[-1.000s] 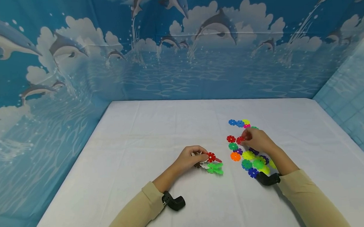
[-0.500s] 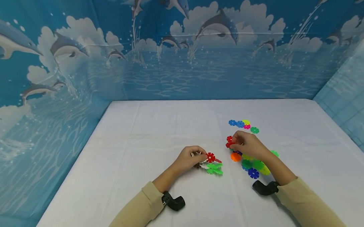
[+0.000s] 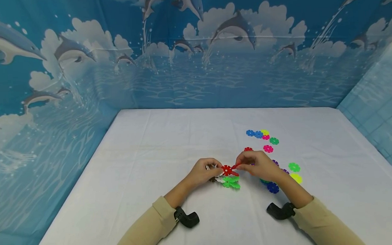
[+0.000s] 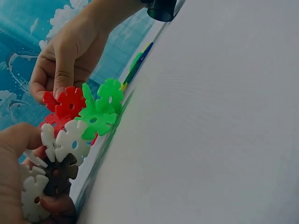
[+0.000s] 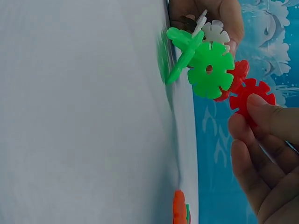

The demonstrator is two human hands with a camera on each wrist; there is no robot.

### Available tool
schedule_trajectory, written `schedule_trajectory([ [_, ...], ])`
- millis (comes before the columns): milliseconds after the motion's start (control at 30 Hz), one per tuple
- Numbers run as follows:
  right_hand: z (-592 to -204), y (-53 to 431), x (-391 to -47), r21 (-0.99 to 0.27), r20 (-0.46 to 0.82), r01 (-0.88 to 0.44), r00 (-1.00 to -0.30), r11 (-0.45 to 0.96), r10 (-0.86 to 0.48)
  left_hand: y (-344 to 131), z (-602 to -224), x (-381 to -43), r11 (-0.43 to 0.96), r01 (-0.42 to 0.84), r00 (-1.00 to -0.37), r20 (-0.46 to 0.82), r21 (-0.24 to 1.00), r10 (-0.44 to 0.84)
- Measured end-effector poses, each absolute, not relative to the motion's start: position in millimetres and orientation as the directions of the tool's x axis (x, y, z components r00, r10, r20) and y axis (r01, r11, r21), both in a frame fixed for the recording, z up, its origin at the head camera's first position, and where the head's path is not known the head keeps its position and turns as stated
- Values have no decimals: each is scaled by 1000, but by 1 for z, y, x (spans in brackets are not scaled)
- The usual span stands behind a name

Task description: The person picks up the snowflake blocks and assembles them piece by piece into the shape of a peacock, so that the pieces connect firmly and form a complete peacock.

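My left hand (image 3: 202,172) grips a cluster of interlocking notched plastic discs a little left of the loose ones. The cluster shows white discs (image 4: 73,142), a dark brown disc (image 4: 60,175), green discs (image 5: 210,70) and red discs (image 3: 226,170). Between the thumb and fingers of my right hand (image 3: 259,164) is a single red notched disc (image 5: 252,99). Its edge meets the red part of the cluster; whether the notches are engaged I cannot tell. Part of the cluster is hidden behind the left fingers.
Loose discs lie on the white table (image 3: 151,145) right of the cluster, including a pink one (image 3: 268,148), a green one (image 3: 294,167) and a dark blue one (image 3: 273,187). Some are hidden under my right hand. A dolphin-printed curtain (image 3: 194,79) stands behind the table.
My right hand has taken a red disc from the loose discs and carried it left and nearer, up to the cluster. The left hand has stayed nearly still with the cluster.
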State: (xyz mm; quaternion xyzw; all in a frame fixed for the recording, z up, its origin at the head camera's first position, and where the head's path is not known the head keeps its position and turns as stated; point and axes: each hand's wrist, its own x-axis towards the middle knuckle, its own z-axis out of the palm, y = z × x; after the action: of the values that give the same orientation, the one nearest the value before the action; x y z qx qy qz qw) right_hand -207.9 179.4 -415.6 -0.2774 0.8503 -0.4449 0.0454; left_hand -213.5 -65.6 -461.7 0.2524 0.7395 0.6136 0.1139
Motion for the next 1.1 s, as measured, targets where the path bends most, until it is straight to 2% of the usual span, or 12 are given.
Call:
schedule_trajectory([
  [267, -420, 174, -204, -729, 268, -540, -790, 421, -551, -65, -459, -212, 116, 258, -834, 160, 959, 527],
  [633, -423, 168, -199, -521, 452, -754, -641, 400, -620, -65, -461, -213, 101, 353, -795, 242, 930, 556],
  [933, -423, 164, -198, -461, 447, -773, -627, 436, -639, -66, -462, -213, 98, 376, -779, 257, 921, 572],
  [1100, -423, 163, -197, -477, 432, -769, -627, 426, -648, -66, -464, -213, 85, 368, -774, 254, 926, 579],
])
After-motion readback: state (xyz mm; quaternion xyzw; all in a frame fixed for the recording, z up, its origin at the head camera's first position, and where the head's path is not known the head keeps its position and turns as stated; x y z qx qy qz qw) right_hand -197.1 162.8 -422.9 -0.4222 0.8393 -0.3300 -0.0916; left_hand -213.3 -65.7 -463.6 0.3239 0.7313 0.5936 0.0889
